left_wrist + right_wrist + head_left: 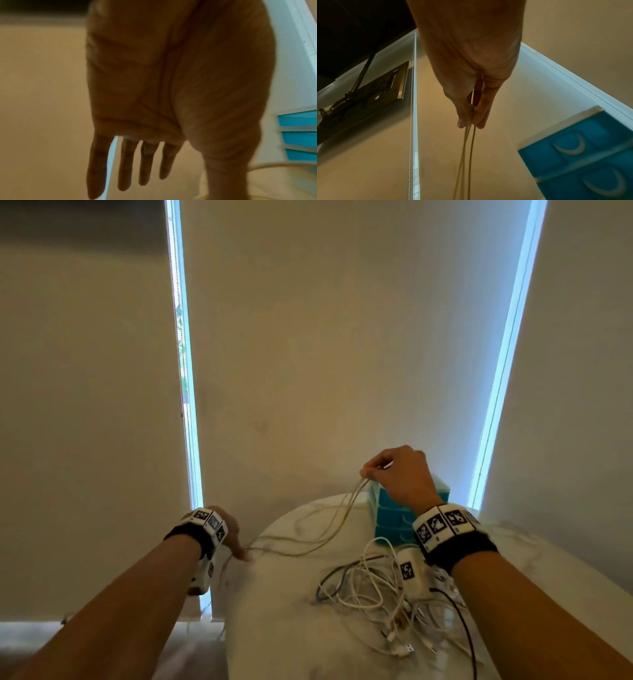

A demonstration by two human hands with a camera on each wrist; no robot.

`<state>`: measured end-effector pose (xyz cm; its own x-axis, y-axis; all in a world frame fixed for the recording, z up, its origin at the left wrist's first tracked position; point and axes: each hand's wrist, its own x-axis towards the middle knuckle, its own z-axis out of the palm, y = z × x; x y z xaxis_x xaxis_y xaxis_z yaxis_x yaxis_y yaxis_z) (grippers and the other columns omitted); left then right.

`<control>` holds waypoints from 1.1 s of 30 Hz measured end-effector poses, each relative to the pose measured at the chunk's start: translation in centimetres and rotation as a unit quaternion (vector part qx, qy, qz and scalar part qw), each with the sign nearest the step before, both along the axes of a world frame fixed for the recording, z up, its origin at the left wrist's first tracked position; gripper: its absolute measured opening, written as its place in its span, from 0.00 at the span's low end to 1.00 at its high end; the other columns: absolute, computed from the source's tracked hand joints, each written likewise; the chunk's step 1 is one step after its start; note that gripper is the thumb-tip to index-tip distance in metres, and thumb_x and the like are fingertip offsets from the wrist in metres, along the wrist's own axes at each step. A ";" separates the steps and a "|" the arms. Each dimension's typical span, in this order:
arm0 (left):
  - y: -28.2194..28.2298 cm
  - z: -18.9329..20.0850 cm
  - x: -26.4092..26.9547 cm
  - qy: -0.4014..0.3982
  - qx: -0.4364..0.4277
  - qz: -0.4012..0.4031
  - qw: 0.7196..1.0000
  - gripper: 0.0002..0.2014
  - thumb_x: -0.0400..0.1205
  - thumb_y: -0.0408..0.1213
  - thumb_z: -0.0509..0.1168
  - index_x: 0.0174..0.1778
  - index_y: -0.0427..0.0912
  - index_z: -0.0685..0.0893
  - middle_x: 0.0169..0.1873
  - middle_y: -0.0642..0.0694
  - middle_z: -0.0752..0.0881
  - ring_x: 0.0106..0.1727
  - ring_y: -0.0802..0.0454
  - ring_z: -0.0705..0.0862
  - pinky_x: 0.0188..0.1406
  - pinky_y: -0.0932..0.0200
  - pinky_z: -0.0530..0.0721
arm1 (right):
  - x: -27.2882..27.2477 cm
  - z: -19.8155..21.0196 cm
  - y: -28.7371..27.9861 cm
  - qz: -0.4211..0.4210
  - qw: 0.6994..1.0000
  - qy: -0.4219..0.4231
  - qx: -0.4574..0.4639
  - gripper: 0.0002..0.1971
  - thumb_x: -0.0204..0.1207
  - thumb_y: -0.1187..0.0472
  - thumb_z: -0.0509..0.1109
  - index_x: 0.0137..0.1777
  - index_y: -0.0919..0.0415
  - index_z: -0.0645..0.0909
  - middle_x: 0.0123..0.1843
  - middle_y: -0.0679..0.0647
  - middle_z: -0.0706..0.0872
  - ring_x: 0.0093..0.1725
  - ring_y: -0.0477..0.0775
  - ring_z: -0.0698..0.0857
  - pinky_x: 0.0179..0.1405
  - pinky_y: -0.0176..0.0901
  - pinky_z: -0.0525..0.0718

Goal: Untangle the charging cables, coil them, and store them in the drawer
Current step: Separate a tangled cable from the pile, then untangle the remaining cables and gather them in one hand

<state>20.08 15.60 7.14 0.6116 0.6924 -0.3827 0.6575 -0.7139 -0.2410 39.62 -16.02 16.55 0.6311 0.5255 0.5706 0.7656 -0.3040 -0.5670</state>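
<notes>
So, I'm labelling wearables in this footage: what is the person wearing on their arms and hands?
Both forearms are bare, with no sleeves or gloves. Each wrist carries a black band topped by white blocks printed with black-and-white square markers: one on the left wrist, one on the right wrist. A white camera box hangs under each band; the right one bears another marker. Left hand and right hand show no rings.

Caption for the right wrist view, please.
Right hand pinches looped strands of a beige cable above the blue drawer unit.
</notes>
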 end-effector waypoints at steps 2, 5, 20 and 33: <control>-0.5 0.3 1.0 -0.094 -0.028 -0.006 0.995 0.40 0.81 0.60 0.77 0.86 0.46 0.76 0.81 0.47 0.81 0.80 0.45 0.81 0.79 0.54 0.76 | 0.0 -0.9 -0.1 0.009 1.000 0.011 0.009 0.04 0.73 0.55 0.89 0.43 0.52 0.97 0.39 0.46 0.95 0.45 0.42 0.90 0.58 0.38 0.87; -2.1 2.3 4.2 -0.324 -0.160 -0.086 0.928 0.28 0.86 0.29 0.66 0.84 0.44 0.78 0.80 0.43 0.82 0.78 0.46 0.80 0.79 0.48 0.79 | -0.2 -1.3 0.4 0.022 1.000 0.017 0.004 0.05 0.73 0.54 0.89 0.43 0.53 0.98 0.39 0.47 0.95 0.47 0.44 0.91 0.55 0.37 0.85; -19.1 4.3 14.0 -0.427 -0.423 -0.122 0.790 0.39 0.90 0.70 0.30 0.36 0.48 0.76 0.29 0.51 0.70 0.29 0.56 0.62 0.27 0.61 0.61 | 0.7 -4.6 -3.1 0.030 0.996 0.081 -0.001 0.04 0.79 0.54 0.84 0.50 0.51 0.94 0.41 0.45 0.94 0.39 0.39 0.92 0.40 0.22 0.83; -21.8 0.6 15.5 -0.456 -0.391 -0.141 0.787 0.33 0.96 0.60 0.43 0.46 0.46 0.88 0.38 0.50 0.76 0.35 0.56 0.71 0.32 0.58 0.68 | 4.2 -5.6 -12.9 0.013 0.950 0.125 -0.286 0.07 0.75 0.48 0.87 0.48 0.48 0.96 0.44 0.43 0.95 0.48 0.46 0.92 0.48 0.40 0.83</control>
